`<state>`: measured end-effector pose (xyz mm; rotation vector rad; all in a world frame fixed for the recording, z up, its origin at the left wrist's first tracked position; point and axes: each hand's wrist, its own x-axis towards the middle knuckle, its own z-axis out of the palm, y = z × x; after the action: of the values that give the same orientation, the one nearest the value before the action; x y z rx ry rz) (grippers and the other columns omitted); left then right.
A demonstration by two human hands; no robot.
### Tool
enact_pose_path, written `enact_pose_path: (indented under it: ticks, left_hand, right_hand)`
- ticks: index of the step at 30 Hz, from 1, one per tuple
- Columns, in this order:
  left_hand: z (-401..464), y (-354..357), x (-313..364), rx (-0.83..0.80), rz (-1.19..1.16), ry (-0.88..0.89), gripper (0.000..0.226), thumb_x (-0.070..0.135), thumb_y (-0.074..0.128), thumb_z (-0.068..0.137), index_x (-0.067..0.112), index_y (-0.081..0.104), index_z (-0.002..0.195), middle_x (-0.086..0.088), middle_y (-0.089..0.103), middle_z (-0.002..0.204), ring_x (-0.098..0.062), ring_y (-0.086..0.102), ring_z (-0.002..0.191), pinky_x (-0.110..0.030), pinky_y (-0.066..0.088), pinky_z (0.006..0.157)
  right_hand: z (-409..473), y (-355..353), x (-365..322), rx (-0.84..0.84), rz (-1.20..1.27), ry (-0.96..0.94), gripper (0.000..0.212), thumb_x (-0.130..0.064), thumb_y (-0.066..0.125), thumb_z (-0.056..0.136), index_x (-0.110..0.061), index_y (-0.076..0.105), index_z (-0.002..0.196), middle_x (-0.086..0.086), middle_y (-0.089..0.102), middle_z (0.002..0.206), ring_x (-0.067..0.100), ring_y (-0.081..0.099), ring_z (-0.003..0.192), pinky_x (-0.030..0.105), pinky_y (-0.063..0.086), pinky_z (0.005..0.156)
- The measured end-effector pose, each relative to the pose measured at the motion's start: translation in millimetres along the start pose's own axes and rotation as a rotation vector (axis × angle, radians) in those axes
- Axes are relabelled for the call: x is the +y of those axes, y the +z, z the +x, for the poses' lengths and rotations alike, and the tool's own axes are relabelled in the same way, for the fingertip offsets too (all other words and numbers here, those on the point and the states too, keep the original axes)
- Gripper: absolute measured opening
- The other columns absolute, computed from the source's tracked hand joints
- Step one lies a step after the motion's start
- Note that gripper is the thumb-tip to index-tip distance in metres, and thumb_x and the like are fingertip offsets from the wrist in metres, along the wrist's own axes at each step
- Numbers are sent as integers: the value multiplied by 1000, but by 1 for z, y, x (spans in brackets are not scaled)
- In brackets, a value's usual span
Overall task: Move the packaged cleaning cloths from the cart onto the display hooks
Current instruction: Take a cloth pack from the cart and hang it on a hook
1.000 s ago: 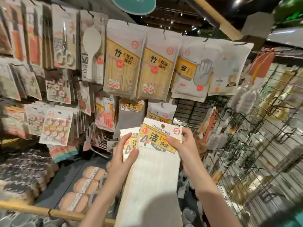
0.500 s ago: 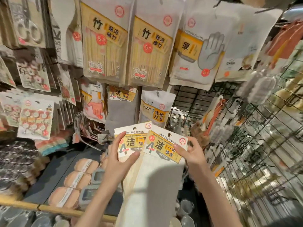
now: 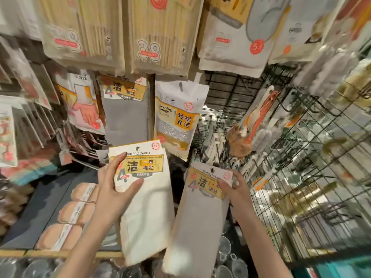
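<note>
Crowded shop display wall, hanging grey cloth pack (image 3: 125,109) ahead. Left hand (image 3: 115,184) grips cream cleaning-cloth pack (image 3: 143,197); right hand (image 3: 234,189) pinches grey cleaning-cloth pack (image 3: 200,213) header. Hands apart, 2 packs separate, below hooks.

Dark flat shelf (image 3: 44,209) is sitting at 8 o'clock, below the hanging display, with a wooden front rail (image 3: 40,253) running along its near edge. Three tan banded sponge packs (image 3: 78,212) are lying directly on the shelf in a row running from near the rail toward the back, each touching the next. Stacked colored cloth packs (image 3: 30,171) are resting at 9 o'clock by the shelf's left end, blurred. Clear glass cups (image 3: 225,245) are standing at 6 o'clock below the rail; their support is not showing. Black wire grid panel (image 3: 301,177) is carrying hooked goods at 3 o'clock.
</note>
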<state>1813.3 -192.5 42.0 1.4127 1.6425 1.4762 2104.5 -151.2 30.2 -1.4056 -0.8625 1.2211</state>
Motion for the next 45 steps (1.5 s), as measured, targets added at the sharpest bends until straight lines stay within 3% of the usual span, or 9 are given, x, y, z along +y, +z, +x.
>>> enact_pose_path:
  ticks: [4,7,12,16,22,28,33,38,45]
  left_hand:
    - [3,1,2,-1,45,-1,78,19,80,72,68,37,113,33,33,111,5,44,107,-29,33,101]
    - [4,0,4,1,42,26,75,28,77,67,72,36,111,32,34,111,20,38,107,-24,29,98]
    - [8,-1,3,-3,71,7,78,14,76,75,70,35,112,16,37,114,2,40,109,-29,30,99]
    - [6,5,5,12,74,0,76,10,76,75,62,38,115,32,34,110,0,41,106,-27,30,96]
    - [3,15,8,33,83,12,79,16,84,66,58,40,116,9,39,113,30,32,102,-20,26,95]
    - [2,18,6,14,23,-29,71,39,73,59,56,42,120,3,42,120,25,38,105,-19,30,92]
    - [-3,18,9,-4,5,-18,72,37,80,61,67,39,113,3,42,123,26,38,105,-9,32,85]
    - [-8,18,13,-24,1,-46,69,55,64,52,68,38,114,17,42,118,25,38,106,-16,31,87]
    - [-15,21,26,-46,-56,-30,68,33,68,63,73,38,109,22,39,118,26,41,102,-7,34,82]
  right_hand:
    - [30,-4,-1,-10,64,-30,44,-2,67,82,-11,52,123,16,68,107,33,68,92,34,59,66]
    - [53,1,6,-33,32,-33,45,-3,68,81,-11,53,123,16,68,109,32,68,92,39,58,71]
    - [83,9,17,-16,45,-16,46,0,68,81,-10,52,123,21,64,112,36,66,93,40,59,70]
    - [92,12,27,14,44,-59,38,3,65,82,-11,53,115,21,64,110,33,65,87,32,58,63]
    - [113,14,38,61,20,2,50,0,68,81,-10,51,127,17,63,117,34,65,97,36,58,72]
    - [120,23,39,30,6,-66,55,6,59,86,-14,45,135,5,60,113,19,60,90,14,54,63]
    - [126,27,49,65,-259,-135,56,-11,61,89,-23,42,140,4,63,120,18,62,101,38,54,87]
    - [128,26,44,65,-498,-165,52,-25,56,93,-25,38,142,9,69,105,18,61,86,40,52,82]
    - [125,15,38,-51,-516,-100,55,-27,52,95,-22,31,146,7,48,141,24,48,127,37,44,96]
